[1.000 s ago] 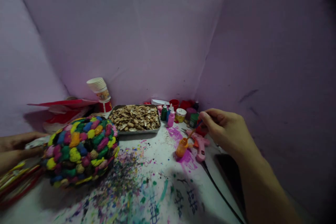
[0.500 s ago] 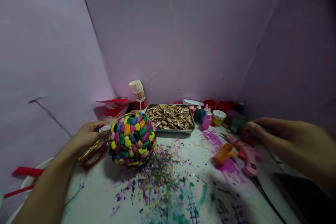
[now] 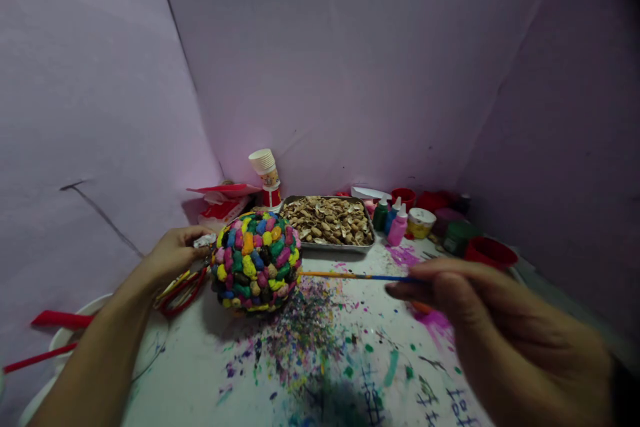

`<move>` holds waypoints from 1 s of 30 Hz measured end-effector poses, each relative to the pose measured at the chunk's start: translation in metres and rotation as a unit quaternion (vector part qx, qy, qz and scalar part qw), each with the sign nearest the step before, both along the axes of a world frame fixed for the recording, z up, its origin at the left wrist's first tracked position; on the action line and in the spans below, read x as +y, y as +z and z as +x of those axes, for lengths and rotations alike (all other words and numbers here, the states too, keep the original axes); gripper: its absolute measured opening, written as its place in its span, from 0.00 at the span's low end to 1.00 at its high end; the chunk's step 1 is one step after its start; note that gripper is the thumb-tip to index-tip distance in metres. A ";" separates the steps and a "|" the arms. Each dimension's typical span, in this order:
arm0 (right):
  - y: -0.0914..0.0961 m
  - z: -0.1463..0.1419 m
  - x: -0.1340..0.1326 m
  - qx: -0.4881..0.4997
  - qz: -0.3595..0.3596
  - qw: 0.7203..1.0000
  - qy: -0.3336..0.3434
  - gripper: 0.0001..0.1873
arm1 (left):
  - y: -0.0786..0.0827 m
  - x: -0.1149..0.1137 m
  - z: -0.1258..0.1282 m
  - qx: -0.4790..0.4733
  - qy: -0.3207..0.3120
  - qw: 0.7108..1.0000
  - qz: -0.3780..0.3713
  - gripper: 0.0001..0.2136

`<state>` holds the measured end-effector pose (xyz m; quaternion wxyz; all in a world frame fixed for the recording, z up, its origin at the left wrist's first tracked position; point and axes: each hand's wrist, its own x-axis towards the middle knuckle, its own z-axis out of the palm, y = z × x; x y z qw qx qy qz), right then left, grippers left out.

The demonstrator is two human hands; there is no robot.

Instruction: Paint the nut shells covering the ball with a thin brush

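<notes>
Ball (image 3: 257,263) looked mostly coloured, few lumps (image 3: 255,288) bare. Left hand (image 3: 173,253) gripped its ten-o'clock end (image 3: 204,240); right hand (image 3: 480,307) pinched a brush (image 3: 350,275).

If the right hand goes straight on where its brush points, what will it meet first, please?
Most likely the colourful ball: the tip of the brush appears right at its edge, though depth leaves it unclear whether they touch.

Stacked paper cups (image 3: 266,177) stood near the lilac back wall (image 3: 340,80) — just beside some red wrapping (image 3: 220,209). At lower left, two long red objects (image 3: 61,319) showed over a white tub (image 3: 62,339).
</notes>
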<state>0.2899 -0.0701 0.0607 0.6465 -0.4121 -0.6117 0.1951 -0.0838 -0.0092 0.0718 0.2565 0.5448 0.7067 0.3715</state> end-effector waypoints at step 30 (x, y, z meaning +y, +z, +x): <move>-0.034 -0.041 0.017 -0.003 0.047 0.994 0.099 0.08 | -0.003 -0.002 0.006 -0.036 -0.004 0.999 0.010 0.11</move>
